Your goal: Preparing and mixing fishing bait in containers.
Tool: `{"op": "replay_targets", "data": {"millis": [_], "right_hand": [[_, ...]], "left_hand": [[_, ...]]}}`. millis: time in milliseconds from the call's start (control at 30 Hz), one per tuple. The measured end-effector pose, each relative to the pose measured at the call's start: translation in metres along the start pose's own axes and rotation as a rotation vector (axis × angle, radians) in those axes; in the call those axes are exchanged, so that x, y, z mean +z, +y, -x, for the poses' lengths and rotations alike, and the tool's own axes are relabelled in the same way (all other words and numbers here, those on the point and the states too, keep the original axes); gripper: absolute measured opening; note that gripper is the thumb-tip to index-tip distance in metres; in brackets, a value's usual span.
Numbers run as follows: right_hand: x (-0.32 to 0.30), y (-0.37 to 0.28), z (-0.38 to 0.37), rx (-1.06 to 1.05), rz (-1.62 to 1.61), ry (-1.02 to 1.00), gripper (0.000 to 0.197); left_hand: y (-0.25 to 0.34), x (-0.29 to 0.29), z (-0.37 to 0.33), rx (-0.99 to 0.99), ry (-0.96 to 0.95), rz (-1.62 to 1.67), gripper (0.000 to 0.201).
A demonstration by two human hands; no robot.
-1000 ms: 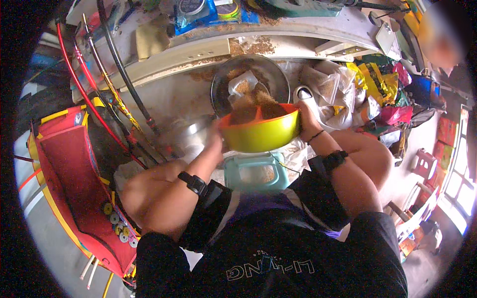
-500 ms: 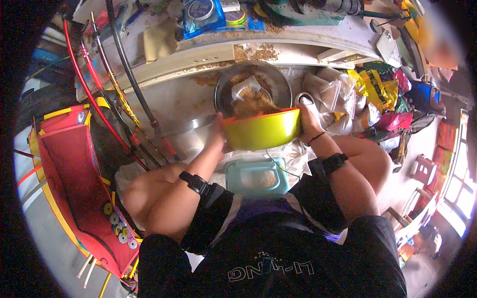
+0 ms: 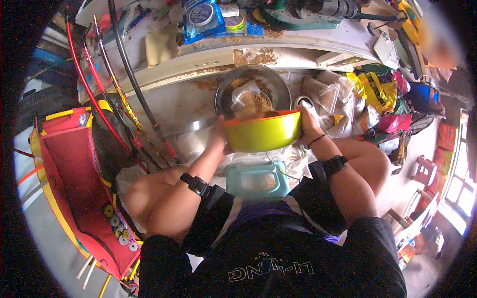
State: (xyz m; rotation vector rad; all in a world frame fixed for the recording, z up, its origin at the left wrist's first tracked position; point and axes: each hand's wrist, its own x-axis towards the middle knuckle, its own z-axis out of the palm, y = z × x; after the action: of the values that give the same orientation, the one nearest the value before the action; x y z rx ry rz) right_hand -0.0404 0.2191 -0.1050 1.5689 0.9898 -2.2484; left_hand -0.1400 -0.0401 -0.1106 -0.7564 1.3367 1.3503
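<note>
Tipped farther from the person than a second ago, the yellow-green bowl [image 3: 263, 136] now shows only a thin strip of its orange inside. Left hand [image 3: 217, 139] and right hand [image 3: 309, 125] hold it at opposite sides, fingers pressed to its wall; how far they curl underneath cannot be told. Just past the bowl's far rim lies a dark round pan [image 3: 283, 94] with brown grains [image 3: 256, 102]. Left of the bowl is a shiny metal basin [image 3: 191, 126]; right, clear plastic bags [image 3: 323, 94]; nearer the person, a teal frame [image 3: 236, 186].
</note>
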Motion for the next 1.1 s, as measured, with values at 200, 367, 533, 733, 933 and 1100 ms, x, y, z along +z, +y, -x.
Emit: {"op": "replay_targets", "data": {"millis": [200,367,533,733,933,1100], "right_hand": [[-0.01,0.011,-0.014,0.017,-0.044,0.0,0.046],[-0.016,0.016,-0.016,-0.154,-0.006,0.022,0.033],[-0.014,0.016,-0.013,-0.081,-0.003,0.106,0.037],[-0.021,0.022,-0.02,-0.1,-0.061,0.062,0.036],[-0.03,0.028,-0.028,-0.181,-0.054,0.044,0.035],[-0.035,0.034,-0.031,-0.066,-0.03,0.126,0.043]], "left_hand": [[-0.008,0.004,0.004,0.017,-0.033,0.025,0.054],[-0.017,0.005,0.002,0.113,-0.067,0.043,0.054],[-0.02,0.003,-0.003,0.006,-0.029,0.048,0.052],[-0.026,-0.002,-0.008,0.086,-0.03,0.019,0.047],[-0.028,-0.001,-0.008,0.267,0.02,0.09,0.04],[-0.031,0.001,-0.008,0.114,0.029,0.063,0.042]]}}
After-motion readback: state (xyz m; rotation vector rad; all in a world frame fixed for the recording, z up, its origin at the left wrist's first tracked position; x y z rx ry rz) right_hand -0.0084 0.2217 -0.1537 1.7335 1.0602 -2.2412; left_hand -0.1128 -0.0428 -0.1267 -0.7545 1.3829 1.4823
